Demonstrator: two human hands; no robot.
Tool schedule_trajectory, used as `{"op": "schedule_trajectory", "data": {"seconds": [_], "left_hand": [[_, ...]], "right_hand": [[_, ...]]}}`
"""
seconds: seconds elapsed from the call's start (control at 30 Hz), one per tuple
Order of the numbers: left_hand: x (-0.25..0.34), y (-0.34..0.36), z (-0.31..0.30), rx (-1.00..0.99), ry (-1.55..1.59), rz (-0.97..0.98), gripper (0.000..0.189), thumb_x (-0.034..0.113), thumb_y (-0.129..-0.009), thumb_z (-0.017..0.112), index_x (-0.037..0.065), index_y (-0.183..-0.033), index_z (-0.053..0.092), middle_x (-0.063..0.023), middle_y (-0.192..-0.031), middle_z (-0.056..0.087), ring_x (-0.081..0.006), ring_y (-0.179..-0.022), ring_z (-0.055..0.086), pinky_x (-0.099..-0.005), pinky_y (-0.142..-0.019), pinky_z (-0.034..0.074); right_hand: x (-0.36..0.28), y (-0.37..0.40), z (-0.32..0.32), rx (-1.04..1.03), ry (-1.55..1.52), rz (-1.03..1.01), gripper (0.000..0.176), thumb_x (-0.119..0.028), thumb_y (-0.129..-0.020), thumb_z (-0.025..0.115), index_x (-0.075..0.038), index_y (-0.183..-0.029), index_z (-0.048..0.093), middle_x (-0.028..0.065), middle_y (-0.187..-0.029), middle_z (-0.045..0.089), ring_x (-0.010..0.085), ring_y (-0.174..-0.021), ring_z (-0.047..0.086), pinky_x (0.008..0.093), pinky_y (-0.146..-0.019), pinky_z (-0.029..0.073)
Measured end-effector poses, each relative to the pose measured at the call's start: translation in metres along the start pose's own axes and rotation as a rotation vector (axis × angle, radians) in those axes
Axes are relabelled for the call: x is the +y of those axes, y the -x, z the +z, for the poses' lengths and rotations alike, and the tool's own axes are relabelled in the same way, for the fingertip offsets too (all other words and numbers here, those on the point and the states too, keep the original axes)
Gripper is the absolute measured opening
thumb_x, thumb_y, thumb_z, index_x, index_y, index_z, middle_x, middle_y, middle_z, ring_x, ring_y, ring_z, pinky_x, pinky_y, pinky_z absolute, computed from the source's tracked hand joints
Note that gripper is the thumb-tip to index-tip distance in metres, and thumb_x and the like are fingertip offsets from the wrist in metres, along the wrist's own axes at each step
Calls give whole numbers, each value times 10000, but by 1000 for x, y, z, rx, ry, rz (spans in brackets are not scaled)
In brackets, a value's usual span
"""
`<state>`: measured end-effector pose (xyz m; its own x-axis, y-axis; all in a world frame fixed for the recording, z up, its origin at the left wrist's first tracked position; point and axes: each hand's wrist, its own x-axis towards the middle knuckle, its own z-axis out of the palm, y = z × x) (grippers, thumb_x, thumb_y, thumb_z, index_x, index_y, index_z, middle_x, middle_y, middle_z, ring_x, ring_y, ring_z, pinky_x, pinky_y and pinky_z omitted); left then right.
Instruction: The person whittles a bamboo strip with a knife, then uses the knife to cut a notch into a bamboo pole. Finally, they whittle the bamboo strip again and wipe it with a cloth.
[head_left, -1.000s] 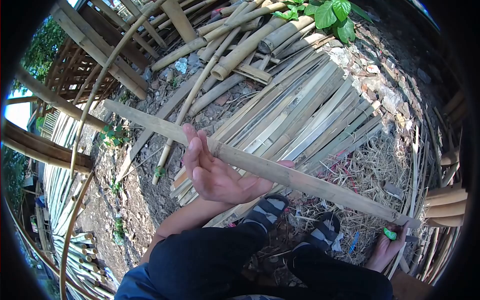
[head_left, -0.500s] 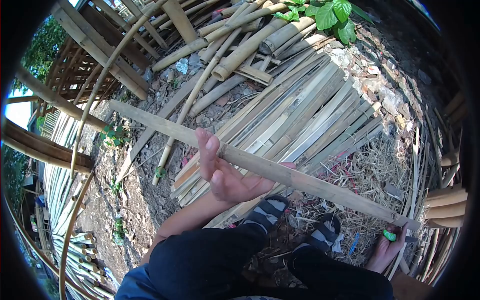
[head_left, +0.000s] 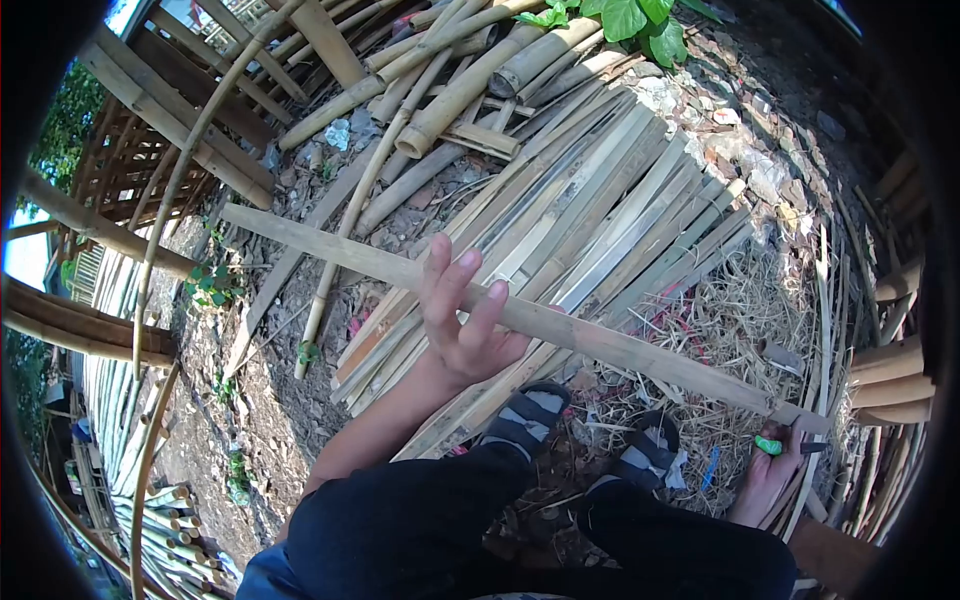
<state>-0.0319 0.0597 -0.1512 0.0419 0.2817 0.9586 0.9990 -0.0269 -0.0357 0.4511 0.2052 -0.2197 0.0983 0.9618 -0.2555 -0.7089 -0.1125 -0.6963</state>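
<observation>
A long flat bamboo strip (head_left: pixel 640 362) crosses the view from upper left to lower right. Near its middle, my left hand (head_left: pixel 465 325) is closed around it, with the fingers bent over its upper face. At the strip's lower right end is my right hand (head_left: pixel 770 475), closed on a tool whose short dark blade (head_left: pixel 814 447) sticks out beside the strip. Something bright green (head_left: pixel 768 445) shows at the fingers of that hand. The tool's handle is mostly hidden.
Many split bamboo slats (head_left: pixel 560 230) lie in a pile beyond my hands. Thick bamboo poles (head_left: pixel 460 95) are stacked behind. Shavings (head_left: pixel 745 320) cover the ground at right. My sandalled feet (head_left: pixel 525 420) are below the strip. A bamboo frame (head_left: pixel 180 130) stands at left.
The fingers of my left hand, raised and more spread before, now bend over the strip. My right hand and the blade have shifted slightly up and left. The whole view has shifted slightly.
</observation>
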Motion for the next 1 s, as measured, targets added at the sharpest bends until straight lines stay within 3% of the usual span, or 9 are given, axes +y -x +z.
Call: {"op": "schedule_trajectory", "data": {"seconds": [0.17,0.3,0.43,0.53,0.6,0.67,0.87,0.93,1.0], "left_hand": [[1,33,9,-321,145,-34,692,119,-695,770,15,-1323,499,-208,-1204,566,-417,-1130,622,-485,-939,522],[3,60,-1,-1030,133,-76,398,67,-735,695,24,-1125,626,-127,-950,684,-267,-852,666,-413,-632,480],[-2,81,-4,-1116,306,-184,235,123,-787,721,21,-988,653,-131,-848,688,-297,-694,653,-396,-589,473],[0,78,-7,-1371,331,-453,195,190,-865,739,14,-893,660,-95,-704,664,-227,-517,600,-332,-505,444],[-5,86,-9,-1531,688,-1151,298,287,-907,744,4,-851,669,-44,-641,646,-127,-464,562,-271,-453,407],[-7,98,-12,-1587,880,-1185,330,337,-946,702,9,-927,673,-27,-678,654,-64,-491,550,-215,-449,388],[8,105,-16,-1492,1117,-1448,484,488,-1022,523,17,-1016,634,-60,-679,643,-81,-467,524,-208,-438,366],[9,106,-15,-1526,1071,-1419,509,509,-1028,493,19,-1012,630,-63,-670,635,-83,-457,511,-212,-437,363],[10,106,-15,-1542,1041,-1451,502,502,-1030,494,20,-1010,630,-63,-664,629,-84,-455,507,-215,-437,363]], "right_hand": [[22,-15,-40,84,-54,91,112,-67,-942,676,-24,-1040,642,82,-931,692,157,-837,672,306,-779,571],[33,-15,-13,179,144,-1,178,-112,-927,709,-40,-1065,622,71,-1012,682,157,-869,677,297,-772,585],[35,-6,34,225,428,-68,273,-283,-959,689,-19,-1010,641,60,-895,678,125,-743,651,262,-641,552],[37,-3,14,140,721,-19,421,-420,-977,640,-6,-906,663,32,-692,616,92,-580,565,232,-515,440],[47,4,5,177,803,42,475,-465,-980,618,-14,-839,667,-4,-566,513,69,-476,452,232,-448,326],[53,9,-8,150,906,61,468,-467,-976,626,-24,-831,664,-6,-574,517,53,-466,434,221,-441,303],[45,21,-73,385,1720,-312,488,-397,-900,717,58,-1065,651,156,-879,648,269,-839,638,432,-808,506],[41,41,-60,368,2179,-1047,439,-321,-884,728,30,-1127,627,202,-1077,618,353,-977,617,423,-863,492],[36,54,-70,-241,1932,-544,520,-324,-800,803,-46,-1197,614,156,-1141,608,335,-1015,618,424,-861,499]]}}
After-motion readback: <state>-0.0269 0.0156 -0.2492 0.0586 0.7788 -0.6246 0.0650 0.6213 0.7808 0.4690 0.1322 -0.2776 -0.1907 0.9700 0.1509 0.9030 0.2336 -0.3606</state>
